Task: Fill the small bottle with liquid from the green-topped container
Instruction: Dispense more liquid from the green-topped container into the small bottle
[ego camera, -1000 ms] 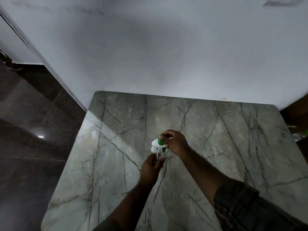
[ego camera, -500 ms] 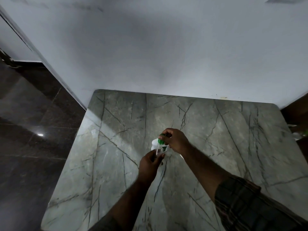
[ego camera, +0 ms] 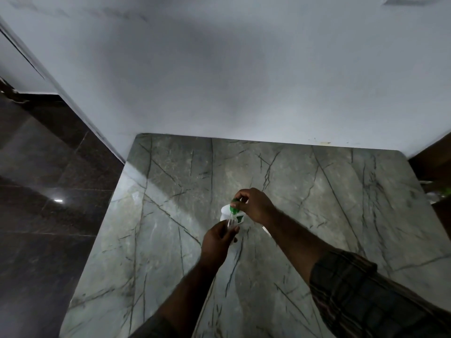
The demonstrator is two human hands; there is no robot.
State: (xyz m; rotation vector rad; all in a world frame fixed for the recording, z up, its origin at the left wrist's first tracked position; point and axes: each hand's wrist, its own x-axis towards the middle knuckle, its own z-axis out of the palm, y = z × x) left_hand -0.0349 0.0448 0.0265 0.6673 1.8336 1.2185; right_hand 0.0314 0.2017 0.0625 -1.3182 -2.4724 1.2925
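Bottle pinched upright in left grip – mouth just below container, tilted in right grip above counter.

Grey-green table – dark veins, white container – green top, plaid sleeve

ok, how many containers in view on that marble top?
2. The green-topped container is mid-table, gripped by the right hand. The small bottle sits just below it, held in the left hand. Hands may hide others.
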